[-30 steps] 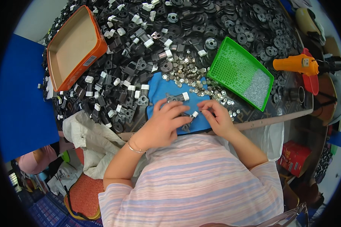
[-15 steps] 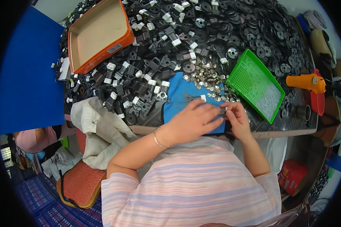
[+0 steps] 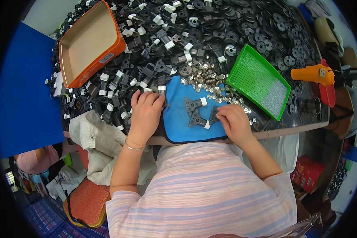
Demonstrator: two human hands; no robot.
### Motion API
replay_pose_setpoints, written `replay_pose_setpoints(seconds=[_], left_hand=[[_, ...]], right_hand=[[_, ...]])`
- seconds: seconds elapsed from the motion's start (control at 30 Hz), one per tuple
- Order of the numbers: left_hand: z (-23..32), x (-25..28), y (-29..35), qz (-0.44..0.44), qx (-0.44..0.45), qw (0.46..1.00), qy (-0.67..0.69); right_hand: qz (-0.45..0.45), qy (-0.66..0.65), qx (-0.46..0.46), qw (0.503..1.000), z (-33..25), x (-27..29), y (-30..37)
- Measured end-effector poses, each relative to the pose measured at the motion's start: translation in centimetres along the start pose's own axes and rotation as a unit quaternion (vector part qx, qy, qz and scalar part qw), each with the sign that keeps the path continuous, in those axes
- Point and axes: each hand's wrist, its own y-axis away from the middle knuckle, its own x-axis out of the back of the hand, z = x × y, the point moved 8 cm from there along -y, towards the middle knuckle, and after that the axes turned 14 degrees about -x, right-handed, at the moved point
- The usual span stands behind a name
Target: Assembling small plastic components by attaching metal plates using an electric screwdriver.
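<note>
At the left edge of a blue cloth mat (image 3: pixel 178 127), my left hand (image 3: pixel 146 113) reaches with fingers stretched over a heap of black plastic parts with white caps (image 3: pixel 103 77). One white-capped part (image 3: pixel 161 91) stands right beside its fingertips. My right hand (image 3: pixel 235 122) pinches a black flanged part (image 3: pixel 214 114) between thumb and fingers over the mat's right side. Left of it, two similar black parts with white ends, an upper one (image 3: pixel 193 104) and a lower one (image 3: pixel 197 118), lie on the cloth. Small round metal pieces (image 3: pixel 204 75) are heaped along the mat's far edge.
A green perforated tray (image 3: pixel 253 81) with small clear or silvery bits rests right of the metal pieces. An orange box (image 3: pixel 93 65) sits on the heap at far left. Black discs (image 3: pixel 261 29) pile up at the back. An orange tool (image 3: pixel 311 74) is at right.
My hands, together over the mat before, are now apart. The left one has moved left to the heap. A second white-ended part now shows on the mat. The view has shifted slightly.
</note>
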Motion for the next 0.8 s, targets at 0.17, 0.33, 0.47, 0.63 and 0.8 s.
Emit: replay_pose_setpoints(seconds=[0.17, 0.33, 0.47, 0.63, 0.8], left_hand=[[2.3, 1.8, 0.2, 0.056, -0.034, 0.995, 0.071], [3.9, 0.4, 1.8, 0.022, 0.008, 0.982, 0.19], [4.2, -0.9, 3.0, 0.028, 0.039, 0.972, 0.232], [4.7, -1.5, 2.5, 0.024, 0.039, 0.959, 0.28], [4.5, -1.9, 2.2, 0.025, 0.032, 0.956, 0.29]], right_hand=[[-0.017, 0.037, 0.087, 0.995, -2.4, -2.9, -3.1], [-0.05, 0.096, 0.148, 0.983, -3.5, -4.8, -4.3], [-0.081, 0.106, 0.14, 0.981, -3.1, -4.7, -3.5], [-0.076, 0.083, 0.13, 0.985, -3.0, -4.6, -3.5], [-0.071, 0.075, 0.12, 0.987, -3.3, -4.3, -3.7]])
